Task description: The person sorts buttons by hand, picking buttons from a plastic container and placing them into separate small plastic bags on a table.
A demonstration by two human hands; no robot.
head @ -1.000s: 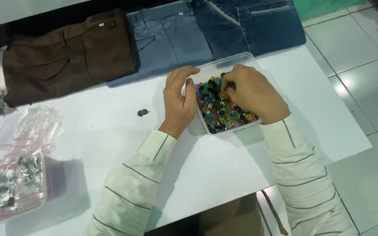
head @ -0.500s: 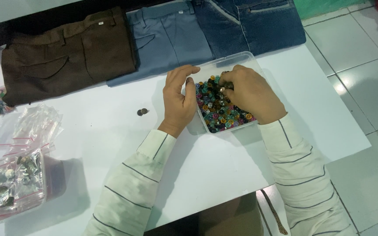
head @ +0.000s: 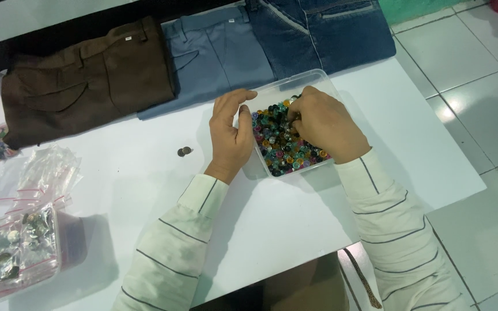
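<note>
A clear plastic box (head: pixel 313 82) full of small coloured buttons (head: pixel 283 151) sits on the white table (head: pixel 295 230). My left hand (head: pixel 230 133) rests against the box's left wall, fingers curled over its rim. My right hand (head: pixel 325 122) is inside the box, fingertips pinched down among the buttons; what they grip is hidden. Two dark buttons (head: pixel 184 151) lie loose on the table just left of my left hand.
Three folded trousers lie along the far edge: brown (head: pixel 82 80), grey-blue (head: pixel 217 55), dark denim (head: pixel 324 31). Clear zip bags (head: pixel 38 175) and a box of metal pieces (head: pixel 12 253) are at the left. Tiled floor (head: pixel 474 109) lies to the right.
My right hand has shifted slightly within the box, fingers working among the buttons. The left hand and box have stayed put.
</note>
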